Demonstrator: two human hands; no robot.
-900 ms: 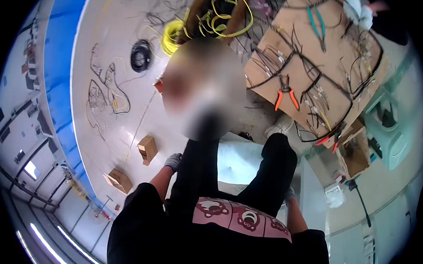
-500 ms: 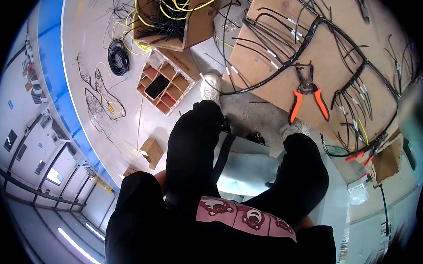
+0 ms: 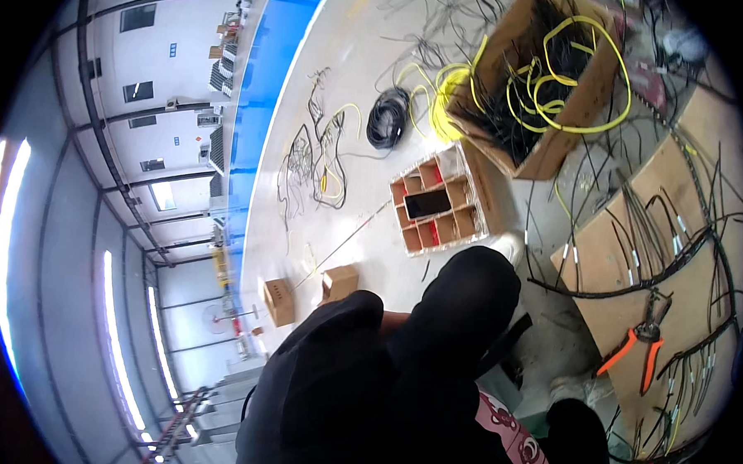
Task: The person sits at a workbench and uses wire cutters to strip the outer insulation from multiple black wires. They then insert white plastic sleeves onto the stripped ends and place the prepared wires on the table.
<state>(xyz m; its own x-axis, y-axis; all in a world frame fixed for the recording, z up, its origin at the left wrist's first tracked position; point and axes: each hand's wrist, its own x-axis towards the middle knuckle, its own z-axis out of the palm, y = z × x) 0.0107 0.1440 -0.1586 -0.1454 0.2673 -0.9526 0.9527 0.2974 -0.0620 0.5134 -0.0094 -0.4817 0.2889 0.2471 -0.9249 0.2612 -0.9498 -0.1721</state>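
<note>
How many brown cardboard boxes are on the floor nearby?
4: a large open box heaped with black and yellow cables, upper right; a compartmented box below-left of it; two small boxes, lower left. Others may be hidden.

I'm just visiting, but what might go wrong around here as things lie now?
The black cable coil and yellow cable coil lie on the floor, so a foot might catch them. The phone on the compartmented cardboard box could slip if bumped. The orange-handled pliers beside the wiring harness might snag it.
</note>
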